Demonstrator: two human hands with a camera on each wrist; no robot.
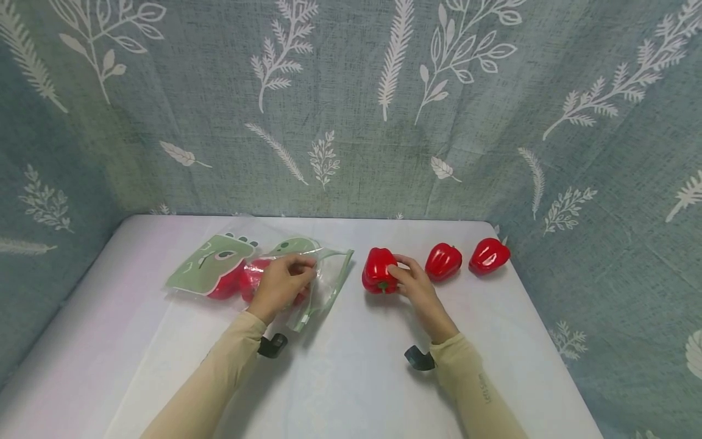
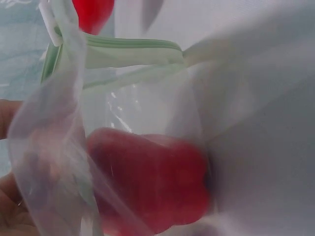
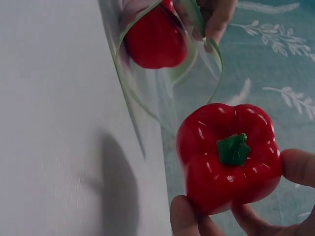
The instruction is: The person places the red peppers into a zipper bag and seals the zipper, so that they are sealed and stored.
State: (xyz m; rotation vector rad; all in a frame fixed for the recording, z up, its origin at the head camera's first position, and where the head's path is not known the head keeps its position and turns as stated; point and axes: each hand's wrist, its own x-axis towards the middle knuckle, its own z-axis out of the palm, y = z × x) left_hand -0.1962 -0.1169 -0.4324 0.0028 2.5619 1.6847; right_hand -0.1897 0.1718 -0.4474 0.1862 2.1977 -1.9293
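Red bell pepper [image 1: 377, 271] is what we grip in our right hand [image 1: 419, 289], thumb and fingers pinching its sides, its green stem turned toward us, over the middle of the white table [image 1: 356, 384] and a little to the right. Our left hand [image 1: 282, 283] pinches the rim of a clear zip bag [image 1: 329, 274], whose loosely parted mouth faces the held pepper, near but not touching it. Inside the bag we see at least two more red peppers [image 1: 253, 279], partly covered by its green cartoon print [image 1: 211, 262]; we cannot tell the exact number. Beige sleeves [image 1: 233, 356] cover our forearms, with a dark device [image 1: 419, 358] at each wrist. To the right of our right hand, two loose peppers [image 1: 443, 262] lie on their sides, just beside one another near the table's far right corner. Around the table we see a blue-green curtain [image 1: 351, 152] with white leaf patterns.
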